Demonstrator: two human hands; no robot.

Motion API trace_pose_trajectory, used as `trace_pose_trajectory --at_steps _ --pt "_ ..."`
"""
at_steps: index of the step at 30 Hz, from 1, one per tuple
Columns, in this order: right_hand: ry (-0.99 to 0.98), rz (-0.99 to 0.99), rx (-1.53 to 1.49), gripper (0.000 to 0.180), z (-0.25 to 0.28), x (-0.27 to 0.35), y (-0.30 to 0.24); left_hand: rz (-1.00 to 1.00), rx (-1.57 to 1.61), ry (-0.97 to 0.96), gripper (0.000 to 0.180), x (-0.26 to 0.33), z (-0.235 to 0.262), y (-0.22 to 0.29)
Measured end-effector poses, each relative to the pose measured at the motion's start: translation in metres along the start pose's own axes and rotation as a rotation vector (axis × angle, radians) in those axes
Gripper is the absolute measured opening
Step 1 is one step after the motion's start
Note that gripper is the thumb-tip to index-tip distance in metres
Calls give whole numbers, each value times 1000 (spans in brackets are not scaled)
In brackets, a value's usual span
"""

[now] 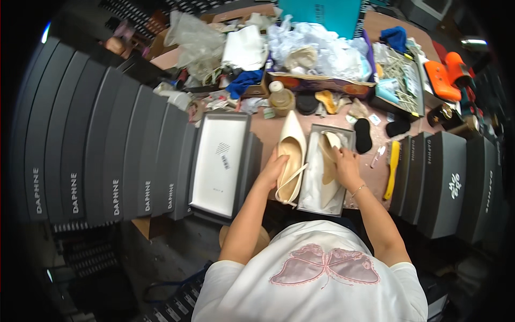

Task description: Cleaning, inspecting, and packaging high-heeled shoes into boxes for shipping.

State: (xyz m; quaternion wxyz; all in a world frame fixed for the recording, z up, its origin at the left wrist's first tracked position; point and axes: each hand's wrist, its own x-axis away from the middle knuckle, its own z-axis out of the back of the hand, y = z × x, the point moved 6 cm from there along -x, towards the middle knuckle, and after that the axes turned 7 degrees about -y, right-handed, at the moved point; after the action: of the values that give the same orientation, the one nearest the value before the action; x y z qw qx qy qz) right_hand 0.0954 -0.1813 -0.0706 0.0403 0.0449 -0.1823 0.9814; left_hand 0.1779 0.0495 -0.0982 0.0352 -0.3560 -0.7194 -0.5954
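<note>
A cream slingback shoe lies on the worktop near its front edge, toe pointing away, just left of an open shoebox lined with white paper. The left hand rests on the shoe's left side, fingers curled over its rim. The right hand is inside the box, fingers closed on a second cream shoe that lies there. To the left, touching the front edge, sits a box lid turned white side up, and beyond it a long row of dark boxes stands on edge. More dark boxes stand at the right edge, with a yellow brush just beside them. At the back edge are crumpled plastic bags, a small bottle and black insoles.
</note>
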Motion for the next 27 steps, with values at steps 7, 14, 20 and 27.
trace_pose_trajectory --at_steps 7,14,20,27 --pt "51 33 -75 41 27 16 1 -775 -1055 385 32 135 -34 146" --pt "-40 534 -593 29 101 -11 -182 -124 -1566 901 54 212 110 123" --pt "-150 812 -442 26 72 -73 -286 -113 -1246 758 52 192 132 100" --pt "-347 737 3 37 8 -119 -305 -224 -1183 780 42 189 135 90"
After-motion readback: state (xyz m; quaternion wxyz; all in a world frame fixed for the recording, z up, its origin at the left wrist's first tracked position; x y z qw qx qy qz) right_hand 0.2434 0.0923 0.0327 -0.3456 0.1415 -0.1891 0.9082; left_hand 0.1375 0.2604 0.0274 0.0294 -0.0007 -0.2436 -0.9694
